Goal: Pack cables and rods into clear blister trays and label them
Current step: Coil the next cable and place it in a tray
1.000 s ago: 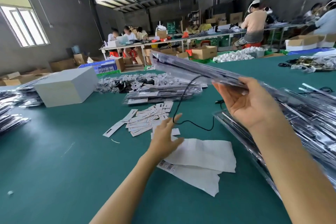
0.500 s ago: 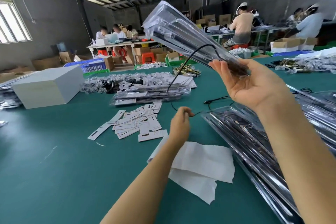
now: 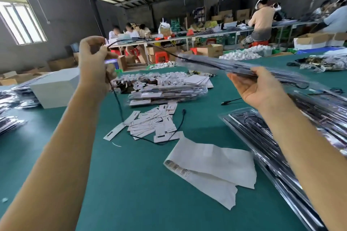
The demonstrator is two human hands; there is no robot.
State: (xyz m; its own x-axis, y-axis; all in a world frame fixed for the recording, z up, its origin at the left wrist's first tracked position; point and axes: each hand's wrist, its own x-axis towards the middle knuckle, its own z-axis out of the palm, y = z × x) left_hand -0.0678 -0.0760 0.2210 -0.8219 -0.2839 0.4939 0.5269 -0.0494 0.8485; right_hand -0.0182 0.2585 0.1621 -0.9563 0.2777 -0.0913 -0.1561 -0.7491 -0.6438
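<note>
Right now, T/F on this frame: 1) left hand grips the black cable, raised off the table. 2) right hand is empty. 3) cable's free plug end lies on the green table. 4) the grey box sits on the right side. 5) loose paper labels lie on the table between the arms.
1) True: the left hand grips the black cable, raised.
2) False: the right hand holds a clear blister tray.
3) True: the plug end lies on the green table.
4) False: the grey box is on the left.
5) True: paper labels.
</note>
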